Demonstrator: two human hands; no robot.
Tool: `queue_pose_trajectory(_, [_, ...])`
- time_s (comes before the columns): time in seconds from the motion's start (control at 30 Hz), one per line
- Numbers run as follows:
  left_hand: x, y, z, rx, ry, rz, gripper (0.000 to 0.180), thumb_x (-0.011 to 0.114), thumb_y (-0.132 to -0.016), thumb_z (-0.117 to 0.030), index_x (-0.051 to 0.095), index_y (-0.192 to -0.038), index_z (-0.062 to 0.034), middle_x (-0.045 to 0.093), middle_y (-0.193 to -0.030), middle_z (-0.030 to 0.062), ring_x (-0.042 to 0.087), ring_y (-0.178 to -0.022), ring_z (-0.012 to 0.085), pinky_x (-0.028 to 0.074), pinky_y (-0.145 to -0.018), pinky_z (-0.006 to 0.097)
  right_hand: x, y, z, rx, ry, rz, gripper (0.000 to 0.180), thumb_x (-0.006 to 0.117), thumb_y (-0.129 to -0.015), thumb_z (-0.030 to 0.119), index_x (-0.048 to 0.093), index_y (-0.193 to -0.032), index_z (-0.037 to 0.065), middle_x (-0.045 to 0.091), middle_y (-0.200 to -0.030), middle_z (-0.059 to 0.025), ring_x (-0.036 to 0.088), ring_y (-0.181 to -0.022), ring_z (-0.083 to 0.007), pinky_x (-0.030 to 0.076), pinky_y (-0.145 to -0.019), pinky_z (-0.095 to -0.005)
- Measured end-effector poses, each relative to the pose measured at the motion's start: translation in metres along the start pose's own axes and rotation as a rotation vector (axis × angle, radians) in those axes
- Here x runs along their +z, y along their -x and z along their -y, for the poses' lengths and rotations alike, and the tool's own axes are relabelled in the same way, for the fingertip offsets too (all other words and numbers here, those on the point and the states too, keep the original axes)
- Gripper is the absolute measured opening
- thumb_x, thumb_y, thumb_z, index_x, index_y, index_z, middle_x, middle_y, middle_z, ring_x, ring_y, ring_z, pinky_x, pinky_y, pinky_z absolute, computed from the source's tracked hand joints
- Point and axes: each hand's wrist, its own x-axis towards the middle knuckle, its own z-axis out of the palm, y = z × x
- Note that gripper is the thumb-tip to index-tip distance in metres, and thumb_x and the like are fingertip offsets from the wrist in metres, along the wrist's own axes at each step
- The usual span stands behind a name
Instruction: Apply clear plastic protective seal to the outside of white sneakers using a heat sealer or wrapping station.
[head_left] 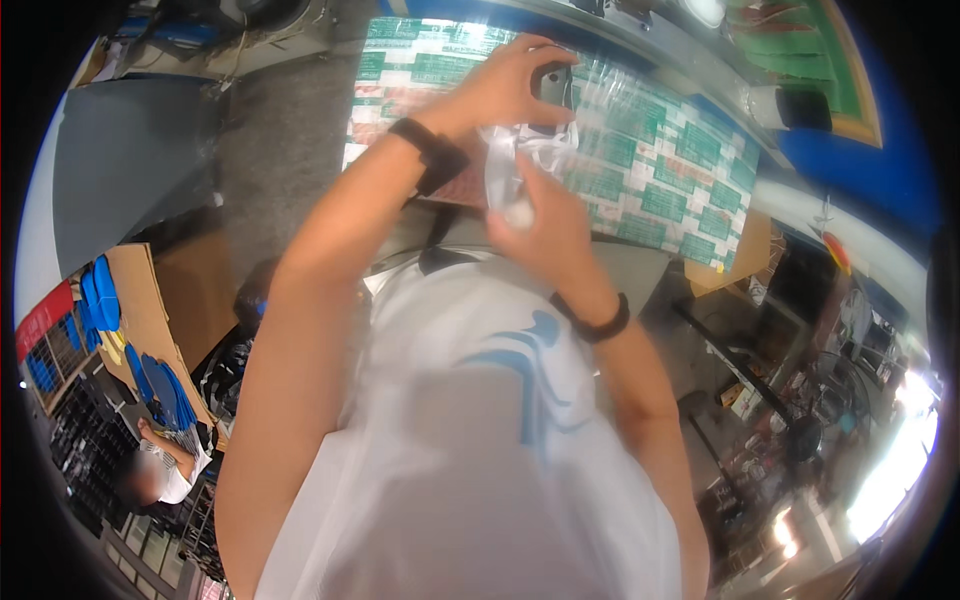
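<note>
My left hand [500, 88], with a black band at the wrist, curls its thumb and fingers around a small dark grey, flat-looking object [552, 92]. I cannot make out what kind of object it is. Just below it hangs a crumpled, whitish see-through plastic bag [503, 165], its upper edge at the object's lower end. The fingers of my right hand [550, 222] are closed on the bag's lower part, nearer to my body. Whether the object sits partly inside the bag is hidden. Both hands are above the table's near half.
The table top [645, 150] has a green and white printed cover under shiny clear plastic. A black cylinder [803, 108] lies beyond its right end. Cardboard [150, 310] and blue sole-shaped pieces [165, 395] stand at left. Another person [165, 475] is at the lower left.
</note>
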Motion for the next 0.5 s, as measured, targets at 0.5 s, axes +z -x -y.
queue_pose_trajectory(0.5, [0.000, -0.002, -0.016, -0.035, 0.101, 0.081, 0.081, 0.097, -0.081, -0.033, 0.067, -0.154, -0.0141, 0.055, -0.161, 0.0205, 0.058, -0.145, 0.0397, 0.053, -0.119, 0.048, 0.010, 0.006, -0.025, -0.011, 0.169, 0.052, 0.094, 0.094, -0.074, 0.035, 0.060, -0.151, -0.008, 0.075, -0.109, -0.0192, 0.075, -0.093, -0.0391, 0.060, -0.080, -0.0472])
